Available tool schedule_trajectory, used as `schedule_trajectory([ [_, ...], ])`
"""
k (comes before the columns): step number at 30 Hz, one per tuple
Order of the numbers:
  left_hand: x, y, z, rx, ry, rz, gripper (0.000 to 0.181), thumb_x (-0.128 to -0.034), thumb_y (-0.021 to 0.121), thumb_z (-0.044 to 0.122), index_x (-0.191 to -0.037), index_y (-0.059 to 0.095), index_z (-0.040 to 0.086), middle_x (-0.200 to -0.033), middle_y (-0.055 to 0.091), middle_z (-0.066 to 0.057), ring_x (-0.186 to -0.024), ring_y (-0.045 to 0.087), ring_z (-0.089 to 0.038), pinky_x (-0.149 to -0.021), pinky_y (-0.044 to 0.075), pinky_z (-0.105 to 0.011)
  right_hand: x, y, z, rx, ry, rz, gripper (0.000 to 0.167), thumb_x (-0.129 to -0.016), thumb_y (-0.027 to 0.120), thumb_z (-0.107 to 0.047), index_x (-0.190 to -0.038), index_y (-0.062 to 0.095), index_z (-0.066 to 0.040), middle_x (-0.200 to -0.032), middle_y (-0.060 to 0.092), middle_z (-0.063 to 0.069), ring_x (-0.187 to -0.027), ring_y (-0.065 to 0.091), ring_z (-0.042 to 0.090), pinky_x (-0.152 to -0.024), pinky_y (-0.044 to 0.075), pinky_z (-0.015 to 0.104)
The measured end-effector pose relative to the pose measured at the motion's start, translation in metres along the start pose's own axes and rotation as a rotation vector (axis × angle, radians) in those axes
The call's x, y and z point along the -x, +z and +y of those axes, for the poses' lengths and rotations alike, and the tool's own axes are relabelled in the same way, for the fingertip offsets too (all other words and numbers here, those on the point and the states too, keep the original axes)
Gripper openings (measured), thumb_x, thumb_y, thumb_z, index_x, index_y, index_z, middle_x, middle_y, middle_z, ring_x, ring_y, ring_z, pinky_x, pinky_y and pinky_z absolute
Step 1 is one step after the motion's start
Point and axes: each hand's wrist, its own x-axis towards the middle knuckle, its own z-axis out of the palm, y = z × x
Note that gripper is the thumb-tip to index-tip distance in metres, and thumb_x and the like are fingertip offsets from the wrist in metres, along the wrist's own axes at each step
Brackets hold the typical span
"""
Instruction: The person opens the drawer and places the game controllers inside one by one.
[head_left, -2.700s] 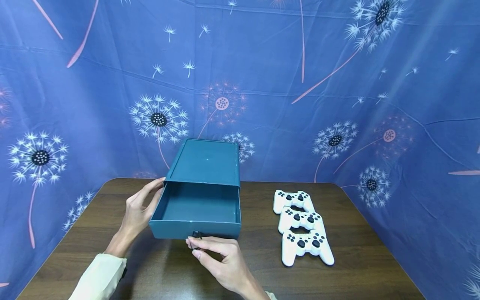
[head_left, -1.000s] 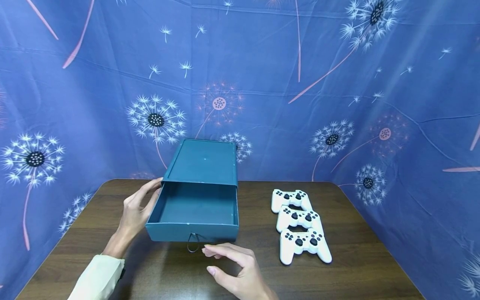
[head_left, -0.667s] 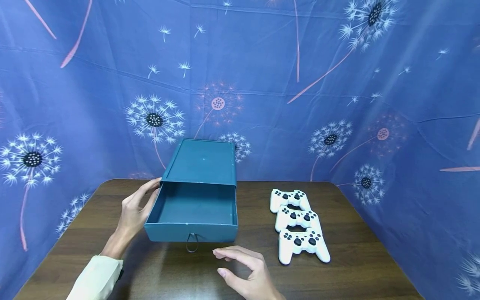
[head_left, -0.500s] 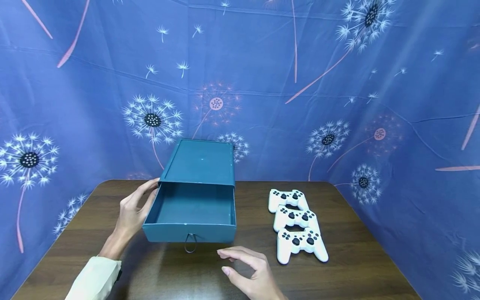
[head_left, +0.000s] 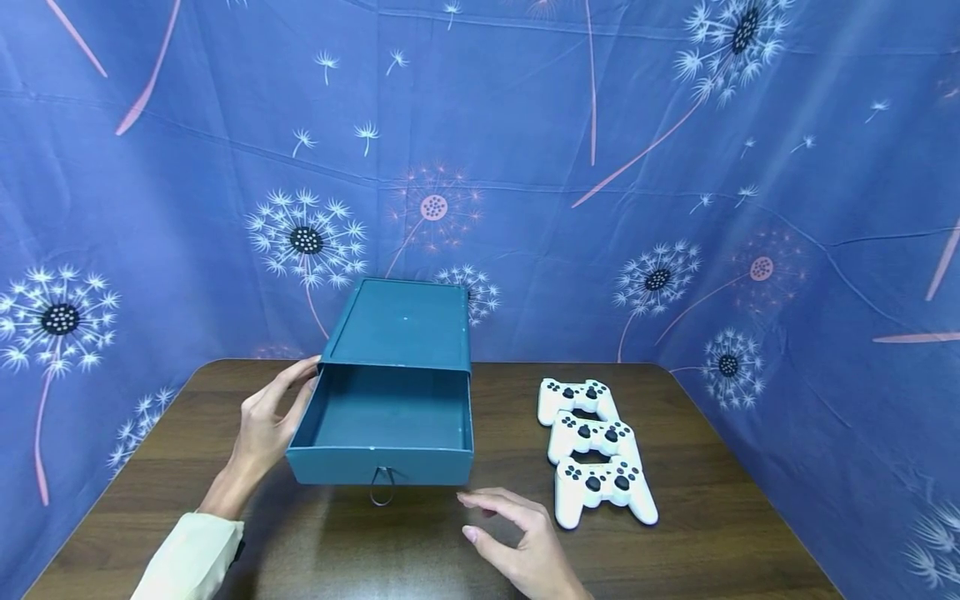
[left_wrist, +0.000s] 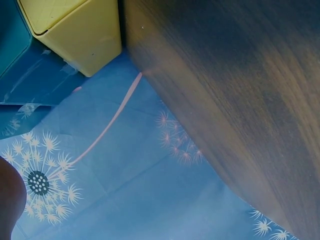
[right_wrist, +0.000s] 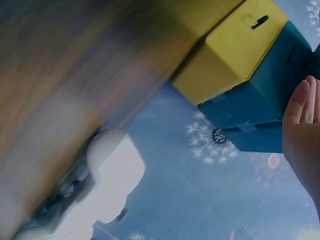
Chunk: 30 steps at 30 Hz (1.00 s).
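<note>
A teal drawer box (head_left: 406,321) stands at the middle of the table with its drawer (head_left: 427,468) pulled out. The drawer's inner floor shows, and a thin ring pull (head_left: 382,487) hangs from its front. My left hand (head_left: 262,417) rests its fingers against the box's left side. In the left wrist view only a dark part of that hand (left_wrist: 10,200) shows. To the right of the drawer's front, my right hand (head_left: 528,542) hovers with thumb and fingers apart, holding nothing. Three white game controllers (head_left: 606,487) lie in an overlapping column right of that hand.
Beneath the teal box is a yellow drawer box (right_wrist: 245,45), visible in both wrist views. The brown wooden table (head_left: 712,533) meets a blue dandelion-print cloth (head_left: 525,275) at the back and sides. One white controller (right_wrist: 117,165) appears blurred in the right wrist view.
My right hand has let go of the ring pull and moved right, away from the drawer. The ring now hangs free. My left hand stays at the box's side.
</note>
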Motion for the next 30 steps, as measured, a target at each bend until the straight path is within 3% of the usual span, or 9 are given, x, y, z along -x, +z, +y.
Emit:
schedule_trajectory([
  [6,0.001,0.000,0.001,-0.006,-0.004,0.003,0.039,-0.1072,0.061,0.023,-0.127,0.066,-0.011,-0.117,0.071,-0.026,-0.114,0.064,-0.001,-0.097,0.051,-0.015,0.001,-0.011,0.002,0.042,0.132,0.013,0.033,-0.095,0.076,-0.006,-0.126,0.073,-0.013,-0.123,0.073,0.003,-0.110,0.070,0.022,-0.086,0.061,0.040],
  [10,0.000,0.001,0.003,-0.006,-0.003,0.003,0.031,-0.1039,0.064,0.009,-0.127,0.066,-0.011,-0.118,0.070,-0.026,-0.117,0.063,-0.001,-0.098,0.050,-0.015,-0.001,-0.019,0.004,0.078,0.156,0.034,0.034,-0.094,0.077,-0.007,-0.127,0.073,-0.014,-0.123,0.072,0.001,-0.110,0.069,0.022,-0.086,0.060,0.038],
  [19,-0.001,0.002,0.003,-0.014,0.002,0.008,0.048,-0.1079,0.057,0.032,-0.127,0.066,-0.012,-0.117,0.071,-0.026,-0.118,0.060,0.004,-0.098,0.049,-0.013,-0.004,-0.037,0.015,0.140,0.157,0.115,0.036,-0.092,0.079,-0.004,-0.126,0.073,-0.015,-0.122,0.073,0.000,-0.109,0.069,0.021,-0.088,0.058,0.034],
  [30,0.000,0.001,0.002,-0.018,0.004,0.011,0.050,-0.1082,0.056,0.034,-0.125,0.066,-0.012,-0.114,0.071,-0.027,-0.115,0.062,0.002,-0.096,0.051,-0.014,-0.005,-0.054,0.026,0.177,0.233,0.168,0.035,-0.091,0.080,-0.005,-0.125,0.074,-0.013,-0.122,0.073,-0.003,-0.110,0.069,0.019,-0.089,0.058,0.032],
])
